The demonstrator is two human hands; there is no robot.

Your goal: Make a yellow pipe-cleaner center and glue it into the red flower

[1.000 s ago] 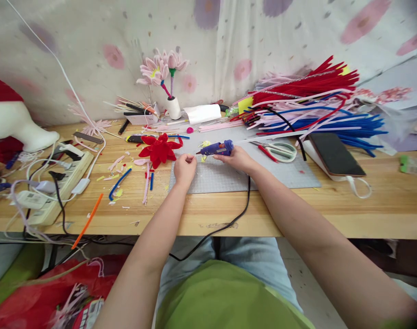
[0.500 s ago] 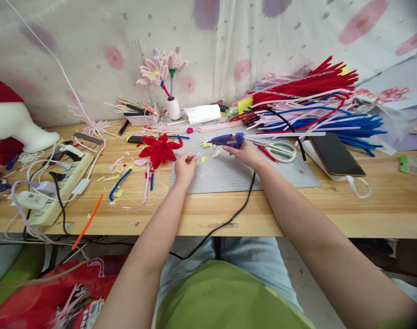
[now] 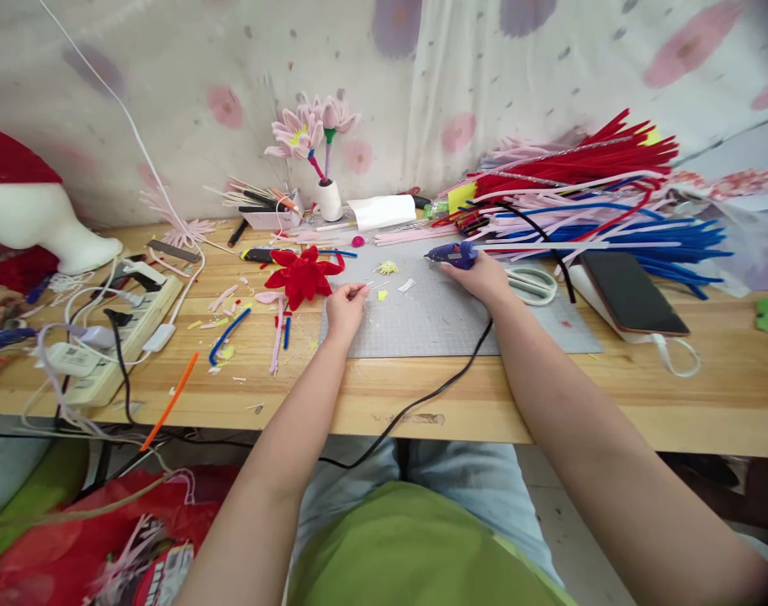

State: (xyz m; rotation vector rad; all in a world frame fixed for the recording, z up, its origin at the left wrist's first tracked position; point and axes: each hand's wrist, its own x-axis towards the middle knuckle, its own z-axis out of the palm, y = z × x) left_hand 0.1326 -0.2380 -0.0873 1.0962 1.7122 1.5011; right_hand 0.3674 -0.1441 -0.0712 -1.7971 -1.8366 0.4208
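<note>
Glue gun [image 3: 454,253] lies inside the curled right grip [image 3: 486,278]; left grip [image 3: 346,310] pinches a thin stick [image 3: 374,284].

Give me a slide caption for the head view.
Right hand holds a blue glue gun; left hand pinches a thin white piece beside a red flower.

2 slim bare forearms, left forearm [image 3: 283,446] and right forearm [image 3: 585,421], smooth, tapering to narrow wrists. Left hand [image 3: 346,311] and right hand [image 3: 481,278] both bare; nails too small to read. Worn: plain yellowish-green cloth top [image 3: 415,547], loose, rounded over the belly, soft folds, paler strip along its right side. Below: pale washed-blue trousers [image 3: 484,471], denim-looking, lightly creased, 2 legs partly showing. Sleeve ends unclear, right lower corner dark and blurred.
</note>
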